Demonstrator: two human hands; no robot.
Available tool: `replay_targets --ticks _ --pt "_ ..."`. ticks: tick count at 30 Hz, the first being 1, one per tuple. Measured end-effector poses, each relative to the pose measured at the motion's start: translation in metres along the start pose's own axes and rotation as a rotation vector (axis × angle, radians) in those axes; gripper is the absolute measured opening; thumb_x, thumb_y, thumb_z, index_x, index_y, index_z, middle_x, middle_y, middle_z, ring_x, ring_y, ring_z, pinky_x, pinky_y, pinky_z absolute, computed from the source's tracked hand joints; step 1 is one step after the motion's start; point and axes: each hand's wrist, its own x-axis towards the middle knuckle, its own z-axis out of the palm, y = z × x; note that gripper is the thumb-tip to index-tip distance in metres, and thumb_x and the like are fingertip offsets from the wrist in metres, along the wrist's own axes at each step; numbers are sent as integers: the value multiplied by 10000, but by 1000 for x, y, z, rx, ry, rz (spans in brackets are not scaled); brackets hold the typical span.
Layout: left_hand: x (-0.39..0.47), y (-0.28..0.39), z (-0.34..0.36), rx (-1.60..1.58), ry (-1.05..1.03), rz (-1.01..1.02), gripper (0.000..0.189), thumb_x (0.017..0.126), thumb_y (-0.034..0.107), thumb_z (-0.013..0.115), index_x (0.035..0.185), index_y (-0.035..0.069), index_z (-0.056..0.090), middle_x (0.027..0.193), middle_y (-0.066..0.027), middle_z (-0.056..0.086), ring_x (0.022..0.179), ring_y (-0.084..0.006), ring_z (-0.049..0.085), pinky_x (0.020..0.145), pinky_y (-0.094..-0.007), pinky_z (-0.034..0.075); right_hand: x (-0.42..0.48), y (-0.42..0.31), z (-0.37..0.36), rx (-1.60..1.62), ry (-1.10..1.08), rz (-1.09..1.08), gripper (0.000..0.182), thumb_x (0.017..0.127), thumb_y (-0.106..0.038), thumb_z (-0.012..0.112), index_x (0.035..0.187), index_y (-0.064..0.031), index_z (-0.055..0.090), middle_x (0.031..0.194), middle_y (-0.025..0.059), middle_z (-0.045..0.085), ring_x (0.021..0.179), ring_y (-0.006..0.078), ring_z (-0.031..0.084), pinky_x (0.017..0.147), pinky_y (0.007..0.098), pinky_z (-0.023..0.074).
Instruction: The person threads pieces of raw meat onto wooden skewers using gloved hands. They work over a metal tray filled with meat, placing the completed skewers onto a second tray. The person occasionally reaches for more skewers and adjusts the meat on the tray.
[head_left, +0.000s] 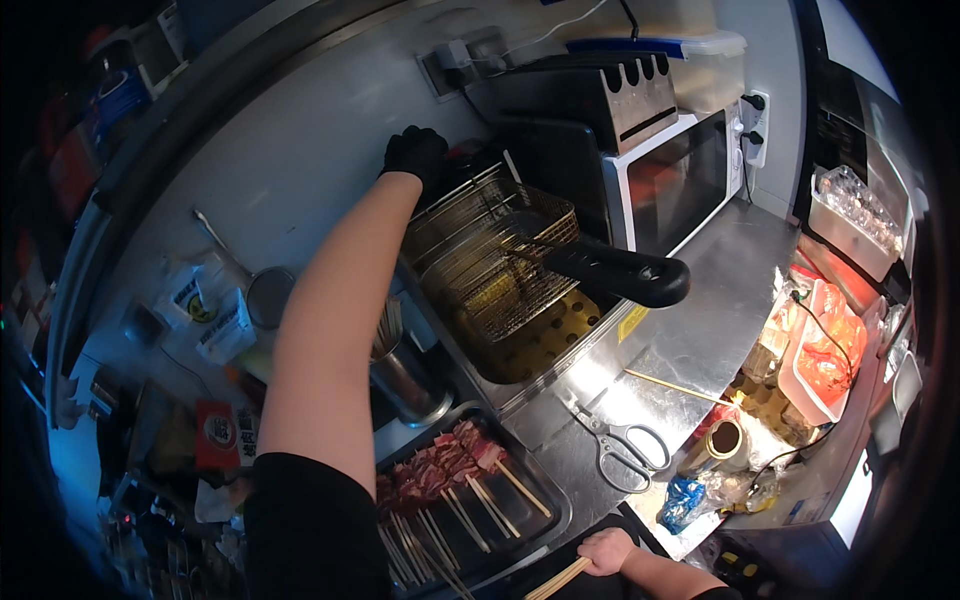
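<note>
My left hand (415, 154), in a black glove, reaches to the back of the deep fryer; what its fingers touch is hidden. A wire fry basket (525, 292) with a black handle (619, 271) stands in the fryer over yellowish oil (551, 337). Bare, my right hand (609, 551) is closed around a bundle of wooden skewers (559, 581) at the bottom edge. Raw meat skewers (442, 469) lie in a dark metal tray (564, 510) between my arms. Grey-handled scissors (626, 457) rest on the steel counter (690, 337), right of the tray.
A white microwave (675, 180) with a slotted metal holder (637, 97) on top stands behind the fryer. Left of the fryer is a steel cup (412, 386) of skewers. A strainer (270, 296) hangs on the wall. One stick (675, 386), an open can (724, 439) and bagged items lie at right.
</note>
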Motion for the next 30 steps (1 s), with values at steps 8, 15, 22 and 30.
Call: replay_targets --ticks 8,15,22,30 --pt "-170 -50 -70 -65 194 341 166 830 201 659 951 101 716 1059 -75 676 1023 -270 601 892 -391 489 6 -11 2 -53 12 20 231 713 -346 610 657 -130 548 659 69 580 630 298 612 532 424 480" --pt "-466 -148 -111 -128 192 24 177 860 234 674 999 128 701 1074 -71 673 1052 -245 601 928 -382 482 22 -33 7 -71 5 32 209 614 -240 617 590 -81 483 603 158 510 609 394 550 536 475 433" --pt "-711 -157 -87 -387 34 -478 192 815 183 704 973 82 662 935 -95 669 846 -284 658 732 -371 530 16 -56 18 -221 -43 99 225 714 -234 640 660 -67 498 642 152 549 618 377 578 562 464 458" --pt "-798 -80 -27 -779 80 -558 323 799 150 704 1114 96 660 993 -142 662 936 -316 624 808 -398 515 13 -191 -3 84 -82 235 202 736 -153 648 656 -27 511 638 194 566 596 407 574 535 448 450"
